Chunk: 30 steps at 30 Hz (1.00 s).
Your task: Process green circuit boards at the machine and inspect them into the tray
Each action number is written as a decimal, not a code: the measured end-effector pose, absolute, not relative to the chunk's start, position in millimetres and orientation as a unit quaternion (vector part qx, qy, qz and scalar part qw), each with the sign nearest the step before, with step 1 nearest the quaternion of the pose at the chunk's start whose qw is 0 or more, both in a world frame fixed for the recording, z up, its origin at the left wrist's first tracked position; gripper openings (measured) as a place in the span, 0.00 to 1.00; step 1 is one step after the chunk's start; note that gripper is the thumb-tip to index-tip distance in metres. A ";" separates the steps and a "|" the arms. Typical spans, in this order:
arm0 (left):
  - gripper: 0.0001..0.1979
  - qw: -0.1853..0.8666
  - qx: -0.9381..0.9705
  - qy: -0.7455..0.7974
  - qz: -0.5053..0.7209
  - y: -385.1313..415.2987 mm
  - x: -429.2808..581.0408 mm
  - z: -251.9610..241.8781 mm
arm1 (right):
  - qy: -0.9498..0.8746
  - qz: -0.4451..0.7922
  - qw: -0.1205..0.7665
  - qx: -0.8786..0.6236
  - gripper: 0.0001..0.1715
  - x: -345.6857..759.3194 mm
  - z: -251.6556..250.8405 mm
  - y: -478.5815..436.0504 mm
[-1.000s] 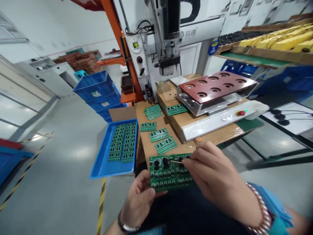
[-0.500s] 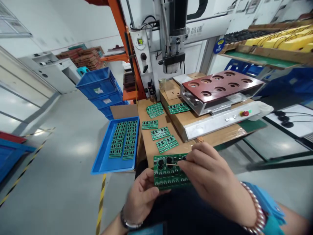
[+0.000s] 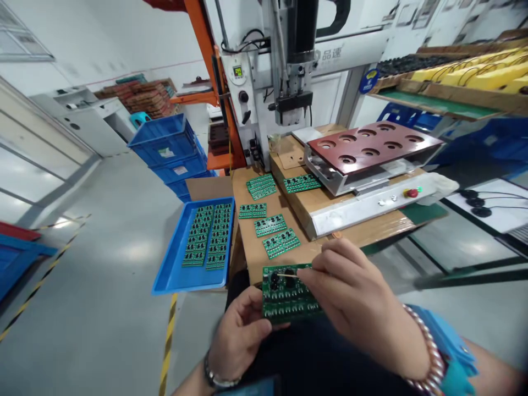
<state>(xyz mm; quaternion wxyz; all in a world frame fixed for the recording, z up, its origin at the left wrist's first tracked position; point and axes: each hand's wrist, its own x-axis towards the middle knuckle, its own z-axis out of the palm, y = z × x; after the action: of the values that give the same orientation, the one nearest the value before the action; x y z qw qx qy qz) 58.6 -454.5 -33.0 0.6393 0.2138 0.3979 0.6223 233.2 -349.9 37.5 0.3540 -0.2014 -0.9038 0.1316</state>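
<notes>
My left hand (image 3: 243, 335) grips a green circuit board (image 3: 289, 305) by its left edge, thumb on the near corner and fingers beneath. Round black components sit along the board's far side, with rows of small silver parts nearer me. Above its right half, my right hand (image 3: 350, 297) pinches a thin pale stick (image 3: 287, 275). The stick's tip is at the leftmost black component (image 3: 274, 280); whether it touches cannot be made out. My right fingers hide the board's far right corner.
More circuit boards (image 3: 281, 243) lie on the brown worktop (image 3: 251, 253). A blue tray (image 3: 165, 278) at the left holds two rows of boards. Beyond stands a machine with a red-brown fixture plate (image 3: 358, 146) and a white control panel (image 3: 355, 212). Blue crates (image 3: 165, 148) are stacked back left.
The held board has shifted slightly right and towards me. The stick's tip has moved a little left and up, onto the far part of the leftmost black component.
</notes>
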 end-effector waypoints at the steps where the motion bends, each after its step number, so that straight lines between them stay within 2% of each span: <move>1: 0.11 0.639 0.213 0.399 0.623 -454.4 58.9 -32.4 | -0.905 0.131 0.351 -0.199 0.11 233.1 37.6 -350.4; 30: 0.14 0.642 0.205 0.393 0.625 -453.4 56.7 -29.5 | -0.907 0.126 0.342 -0.211 0.11 233.5 40.8 -349.1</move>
<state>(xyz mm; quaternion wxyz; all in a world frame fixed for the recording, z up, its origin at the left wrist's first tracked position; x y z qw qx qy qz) 56.7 -453.4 -29.5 0.6422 0.2051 0.3934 0.6251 233.5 -349.1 40.8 0.3419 -0.2108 -0.9071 0.1259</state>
